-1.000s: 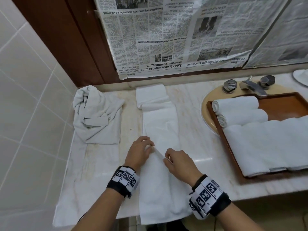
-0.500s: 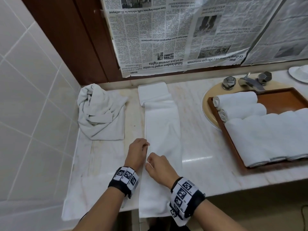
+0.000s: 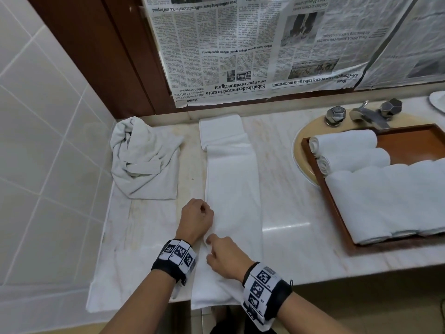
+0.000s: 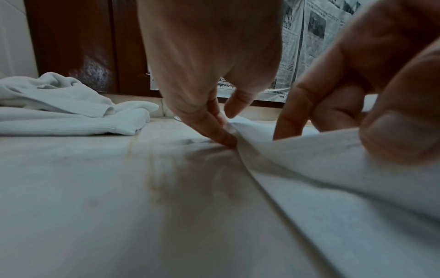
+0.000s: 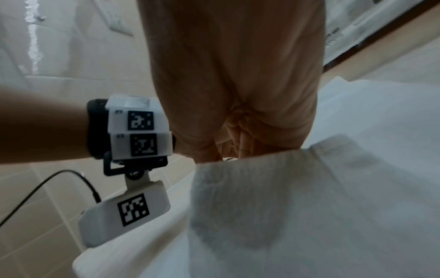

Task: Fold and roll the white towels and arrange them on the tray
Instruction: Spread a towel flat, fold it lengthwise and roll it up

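A long white towel [image 3: 233, 189], folded into a narrow strip, lies on the marble counter and hangs over its front edge. My left hand [image 3: 198, 216] pinches the strip's left edge; in the left wrist view its fingers [image 4: 214, 127] close on the hem of the towel [image 4: 333, 178]. My right hand [image 3: 225, 257] sits just nearer, gripping the same edge, thumb on top. The right wrist view shows only the palm [image 5: 238, 75] above the cloth [image 5: 309, 197]. The wooden tray [image 3: 409, 138] at the right holds two small rolled towels [image 3: 344, 141] and larger rolls [image 3: 385, 201].
A crumpled white towel [image 3: 144, 160] lies at the back left by the tiled wall. Another flat white cloth [image 3: 125, 273] covers the counter's front left. The tray sits over the basin, with a tap [image 3: 368, 114] behind it. Newspaper [image 3: 265, 44] covers the back wall.
My right hand has crossed from the strip's right side to its left edge, bringing the cloth over, and now sits beside the left hand. The left hand has barely moved.
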The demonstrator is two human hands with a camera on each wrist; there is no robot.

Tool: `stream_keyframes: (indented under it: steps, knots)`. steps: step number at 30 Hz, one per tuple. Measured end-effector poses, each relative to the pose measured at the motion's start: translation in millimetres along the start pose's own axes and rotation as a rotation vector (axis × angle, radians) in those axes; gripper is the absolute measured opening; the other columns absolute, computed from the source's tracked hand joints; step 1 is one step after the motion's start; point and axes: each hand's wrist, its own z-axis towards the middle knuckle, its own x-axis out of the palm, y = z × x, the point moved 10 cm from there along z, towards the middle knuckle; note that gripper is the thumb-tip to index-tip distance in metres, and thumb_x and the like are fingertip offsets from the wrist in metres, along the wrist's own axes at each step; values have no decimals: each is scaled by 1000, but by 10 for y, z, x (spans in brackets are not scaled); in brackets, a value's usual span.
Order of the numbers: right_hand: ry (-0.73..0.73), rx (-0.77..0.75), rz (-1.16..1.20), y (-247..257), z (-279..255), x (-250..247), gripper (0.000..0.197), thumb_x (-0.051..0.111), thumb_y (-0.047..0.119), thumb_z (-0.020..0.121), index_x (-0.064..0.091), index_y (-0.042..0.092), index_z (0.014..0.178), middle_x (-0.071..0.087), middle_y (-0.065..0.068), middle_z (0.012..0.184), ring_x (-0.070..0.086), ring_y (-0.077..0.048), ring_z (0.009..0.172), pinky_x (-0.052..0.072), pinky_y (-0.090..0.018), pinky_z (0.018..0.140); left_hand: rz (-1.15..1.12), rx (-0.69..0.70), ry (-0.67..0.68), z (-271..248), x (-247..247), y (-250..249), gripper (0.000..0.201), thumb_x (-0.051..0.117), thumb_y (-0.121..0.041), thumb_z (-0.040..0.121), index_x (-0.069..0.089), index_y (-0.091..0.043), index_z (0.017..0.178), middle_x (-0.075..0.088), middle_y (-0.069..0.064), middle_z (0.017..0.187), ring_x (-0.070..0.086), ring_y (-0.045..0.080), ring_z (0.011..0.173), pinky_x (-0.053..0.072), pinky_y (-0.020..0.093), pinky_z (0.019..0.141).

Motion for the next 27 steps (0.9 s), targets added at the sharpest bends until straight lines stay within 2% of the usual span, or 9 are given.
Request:
stream_keyframes:
  steps: [3,7,9,13,16,18,23,25,27]
  knots:
    - [74,5,-3,11,-26,68,45,52,26,94,46,13,137,63,-18,114,62,-34,101,51,-42,92,-39,-39,-6,12,10,36,11,70,-22,87,65,-13,89,64,-4,87,59,8,80,38,6,65]
    - [204,-84,-74,113,-163,22,38,52,29,97,60,12,130,64,-12,123,60,-27,110,48,-34,97,-199,-100,-25,-6,-22,104,11,73,-8,84,65,-13,91,68,-1,85,62,12,78,43,10,69]
    - [177,-153,-40,178,-210,-152,31,52,26,97,68,12,119,69,-8,117,63,-22,104,49,-32,94,-234,-118,-31,-18,-28,116,11,69,-5,85,65,-11,93,67,-1,86,60,12,75,42,7,69]
    - [-201,-144,46,-68,-22,-843,22,52,22,96,70,13,107,70,-1,103,62,-17,93,50,-33,87,-188,-167,19,-16,22,121,12,59,-5,89,61,-12,98,62,-2,83,57,13,75,38,7,63]
    - [-483,-138,-91,-330,172,-1281,29,47,20,97,65,10,118,64,-4,114,56,-22,105,44,-34,89,-94,-179,66,5,67,95,12,50,-4,91,56,-11,99,61,1,84,57,18,79,42,23,67]
    - [-568,-116,-185,-431,296,-1439,37,43,21,94,63,7,121,62,-6,121,57,-27,112,43,-38,91,-55,-176,83,26,78,71,14,46,-1,89,54,-10,97,60,4,85,58,22,80,48,33,71]
    - [-463,-91,-404,-448,570,-1360,56,31,35,92,53,8,137,53,-9,143,50,-29,132,46,-46,100,25,-146,160,74,150,59,19,44,-2,85,50,-12,100,54,5,87,53,24,81,44,34,70]
    - [-369,-51,-456,-530,663,-1268,66,21,43,94,39,11,149,35,-5,157,32,-26,145,35,-50,112,37,-177,170,95,151,80,20,46,-5,86,48,-13,104,53,5,91,53,25,83,47,36,73]
    - [-312,0,-461,-638,729,-1243,75,5,49,91,22,14,156,14,-1,165,11,-23,152,16,-49,120,131,-179,148,139,125,69,25,47,-7,87,48,-14,110,52,5,107,52,26,93,48,39,77]
